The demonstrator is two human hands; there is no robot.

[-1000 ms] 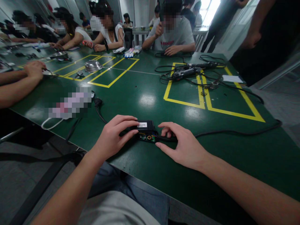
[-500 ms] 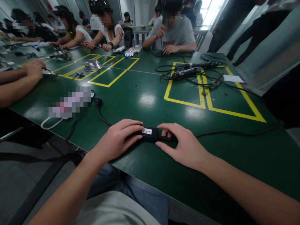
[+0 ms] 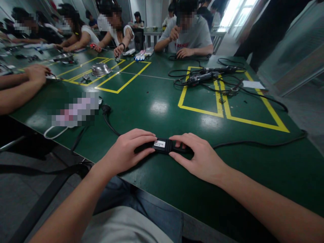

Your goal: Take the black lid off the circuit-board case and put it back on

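Note:
A black in-line cord box [image 3: 165, 145] with a white label lies on the green table between my hands. Its cover sits over the base, and the circuit board inside is hidden. My left hand [image 3: 130, 148] grips the left end, fingers along the far side and thumb along the near side. At the right end, my right hand [image 3: 198, 152] pinches the box with thumb and forefinger. A cord with a black plug [image 3: 106, 109] runs off to the left. From the right end, a black cable [image 3: 258, 144] leads across the table.
Black corded tools [image 3: 202, 77] lie within yellow tape at the right. A metal bowl [image 3: 100, 70] stands farther back. At the left is a blurred-out pinkish object [image 3: 77, 109] with a white cord. Another person's hands [image 3: 36, 74] rest nearby, and several people sit around the table.
The cover was raised off the base with the circuit board showing. My left hand has brought it down onto the base. My right hand has shifted slightly and now closes on the right end.

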